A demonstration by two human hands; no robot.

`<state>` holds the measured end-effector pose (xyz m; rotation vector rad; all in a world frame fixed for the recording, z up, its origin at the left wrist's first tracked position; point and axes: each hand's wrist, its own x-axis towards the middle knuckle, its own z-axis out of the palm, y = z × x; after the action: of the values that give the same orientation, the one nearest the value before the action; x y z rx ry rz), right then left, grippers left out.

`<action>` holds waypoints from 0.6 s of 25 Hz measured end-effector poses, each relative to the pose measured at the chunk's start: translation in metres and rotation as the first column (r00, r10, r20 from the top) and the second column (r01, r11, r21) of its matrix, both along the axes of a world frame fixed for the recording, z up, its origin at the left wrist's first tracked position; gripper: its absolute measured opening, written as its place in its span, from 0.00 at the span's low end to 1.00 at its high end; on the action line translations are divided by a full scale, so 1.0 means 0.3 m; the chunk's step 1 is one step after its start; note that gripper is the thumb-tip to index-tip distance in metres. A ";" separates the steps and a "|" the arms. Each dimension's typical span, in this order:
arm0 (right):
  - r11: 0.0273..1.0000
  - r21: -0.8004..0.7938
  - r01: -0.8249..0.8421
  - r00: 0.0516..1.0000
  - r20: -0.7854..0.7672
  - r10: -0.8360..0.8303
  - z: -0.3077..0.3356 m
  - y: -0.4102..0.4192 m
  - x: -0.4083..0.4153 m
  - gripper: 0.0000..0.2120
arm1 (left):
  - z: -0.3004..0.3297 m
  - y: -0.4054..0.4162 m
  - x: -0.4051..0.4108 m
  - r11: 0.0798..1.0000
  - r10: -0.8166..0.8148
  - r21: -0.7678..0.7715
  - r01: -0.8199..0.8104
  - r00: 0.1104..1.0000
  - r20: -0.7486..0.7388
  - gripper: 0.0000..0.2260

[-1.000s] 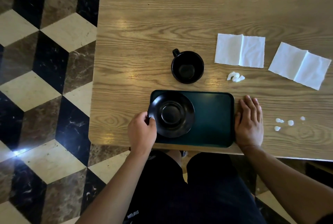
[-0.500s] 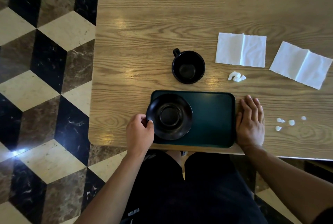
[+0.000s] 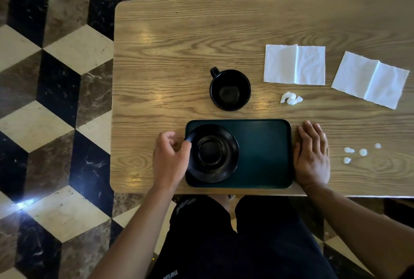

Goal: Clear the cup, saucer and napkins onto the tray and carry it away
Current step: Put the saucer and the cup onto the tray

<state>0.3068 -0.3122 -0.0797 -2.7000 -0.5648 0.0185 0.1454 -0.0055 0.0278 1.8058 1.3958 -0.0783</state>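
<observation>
Saucer point(image 3: 211, 152) now sits on the left end of the dark green tray point(image 3: 264, 155), nudged slightly leftward from a second ago so its rim overhangs the tray's left edge. Beside it, the left hand point(image 3: 171, 157) has eased off: half a second back its fingers pinched the rim, while now they are loosely curled, with only a fingertip touching the rim, so the placing looks finished. Flat against the tray's right edge, the right hand point(image 3: 312, 155) stays as it was, fingers straight and together, steadying the tray on the wooden table point(image 3: 179, 43). Small white crumbs point(image 3: 358, 152) lie just right of that hand. Farther off, the black cup point(image 3: 230, 89) stands upright on the table, apart from the tray, with a crumpled scrap point(image 3: 290, 98) near it. Beyond, two unfolded napkins point(image 3: 294, 64) lie untouched. With the saucer down, the cup is probably next for the freed left hand.
</observation>
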 end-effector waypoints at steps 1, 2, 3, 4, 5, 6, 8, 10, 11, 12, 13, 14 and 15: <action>1.000 -0.003 -0.001 1.000 -0.003 0.001 0.002 0.000 -0.001 0.20 | 0.003 0.012 0.040 0.997 -0.080 0.027 0.079 0.996 0.040 0.26; 1.000 -0.008 0.000 1.000 -0.007 0.000 0.003 -0.001 0.000 0.21 | 0.007 0.020 0.091 0.983 -0.177 0.054 0.174 0.982 0.069 0.29; 1.000 -0.011 0.002 1.000 -0.014 -0.002 0.004 0.000 0.002 0.21 | 0.007 0.025 0.148 0.959 -0.276 0.086 0.269 0.958 0.085 0.33; 1.000 -0.013 0.005 1.000 -0.021 -0.006 0.005 0.001 0.001 0.21 | 0.009 0.026 0.207 0.929 -0.361 0.116 0.350 0.928 0.092 0.37; 1.000 -0.014 0.009 1.000 -0.026 -0.009 0.006 0.001 0.002 0.21 | 0.012 0.024 0.268 0.901 -0.425 0.136 0.411 0.900 0.097 0.41; 1.000 -0.014 0.010 0.999 -0.031 -0.011 0.007 0.000 0.001 0.21 | 0.011 0.022 0.320 0.882 -0.465 0.140 0.450 0.879 0.103 0.45; 1.000 -0.015 0.008 0.999 -0.045 -0.009 0.009 0.000 0.000 0.22 | -0.002 0.017 0.391 0.865 -0.499 0.123 0.487 0.860 0.102 0.53; 1.000 -0.017 0.011 0.999 -0.051 -0.011 0.012 -0.002 0.003 0.22 | -0.025 0.016 0.425 0.852 -0.520 0.133 0.507 0.850 0.090 0.58; 1.000 -0.016 0.012 0.999 -0.049 -0.013 0.012 -0.002 0.005 0.22 | -0.036 0.019 0.436 0.842 -0.534 0.138 0.521 0.841 0.084 0.60; 1.000 -0.013 0.009 0.999 -0.046 -0.009 0.013 -0.002 0.004 0.22 | -0.044 0.021 0.442 0.831 -0.551 0.138 0.539 0.831 0.071 0.61; 1.000 -0.011 0.002 0.999 -0.047 -0.003 0.013 -0.003 0.002 0.22 | -0.054 0.025 0.446 0.812 -0.576 0.142 0.566 0.816 0.043 0.61; 1.000 -0.010 -0.003 0.999 -0.052 0.002 0.013 -0.005 0.002 0.22 | -0.061 0.029 0.452 0.778 -0.615 0.159 0.608 0.789 -0.007 0.61; 1.000 -0.011 -0.006 0.998 -0.059 0.006 0.014 -0.006 0.003 0.22 | -0.068 0.033 0.458 0.727 -0.659 0.188 0.660 0.748 -0.076 0.61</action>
<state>0.3078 -0.3141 -0.0756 -2.6986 -0.5565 0.1030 0.2828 0.0043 0.0075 2.4087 0.7042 -0.3222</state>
